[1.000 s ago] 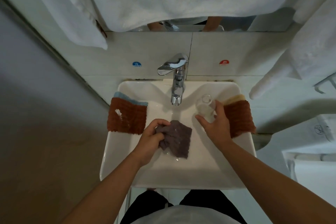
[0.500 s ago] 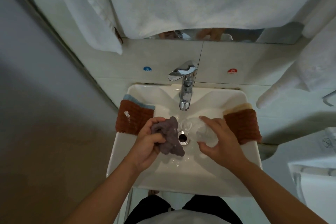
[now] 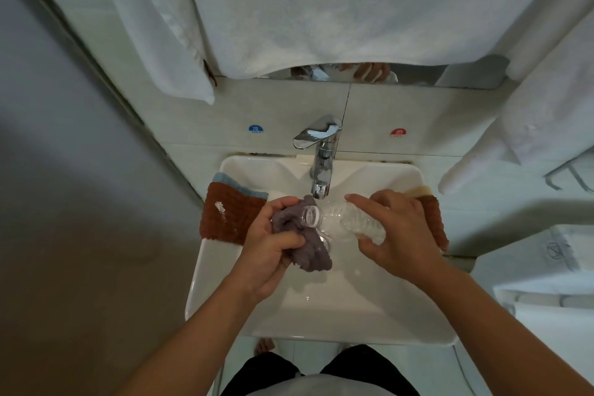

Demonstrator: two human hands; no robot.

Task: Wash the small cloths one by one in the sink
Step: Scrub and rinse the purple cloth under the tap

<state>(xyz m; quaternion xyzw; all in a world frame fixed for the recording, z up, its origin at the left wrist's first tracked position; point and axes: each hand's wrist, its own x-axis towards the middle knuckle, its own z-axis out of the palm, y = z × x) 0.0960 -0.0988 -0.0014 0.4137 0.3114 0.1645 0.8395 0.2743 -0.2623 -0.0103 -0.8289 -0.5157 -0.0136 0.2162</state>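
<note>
Gripping grey cloth (image 3: 308, 247), left fingers (image 3: 286, 239) enclose it.

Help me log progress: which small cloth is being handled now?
The grey-purple cloth, bunched in the left hand over the basin; both brown cloths lie draped on the rims.

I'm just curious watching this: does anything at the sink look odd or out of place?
Slightly: the right hand tips a clear plastic bottle, mouth toward the grey cloth bunched in the left hand, right beneath the faucet.

Sink drain (image 3: 324, 239) mostly hidden behind purple cloth (image 3: 308, 255), bottle (image 3: 347, 220)
</note>
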